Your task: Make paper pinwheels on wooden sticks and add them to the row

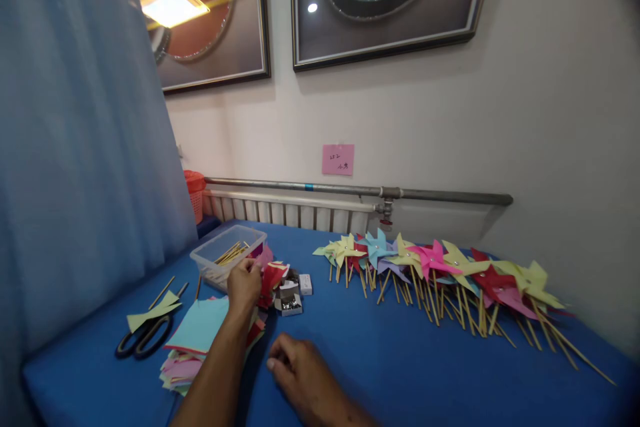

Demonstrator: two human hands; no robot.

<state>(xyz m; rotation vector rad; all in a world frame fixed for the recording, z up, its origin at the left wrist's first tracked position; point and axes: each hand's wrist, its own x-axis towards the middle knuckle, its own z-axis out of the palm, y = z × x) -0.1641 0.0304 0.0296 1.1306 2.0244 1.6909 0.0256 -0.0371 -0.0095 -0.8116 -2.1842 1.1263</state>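
Observation:
My left hand reaches forward to the edge of a clear plastic box that holds wooden sticks. Its fingers are curled around something small that I cannot make out, next to a red folded paper piece. My right hand rests on the blue table nearer to me, fingers curled in loosely with nothing visible in them. Under my left forearm lies a stack of coloured paper squares.
Black scissors lie at the left with a pale green paper piece on them. Small open boxes of pins sit beside the red paper. A long row of finished paper pinwheels on sticks stretches across the right. A radiator and pipe run along the wall.

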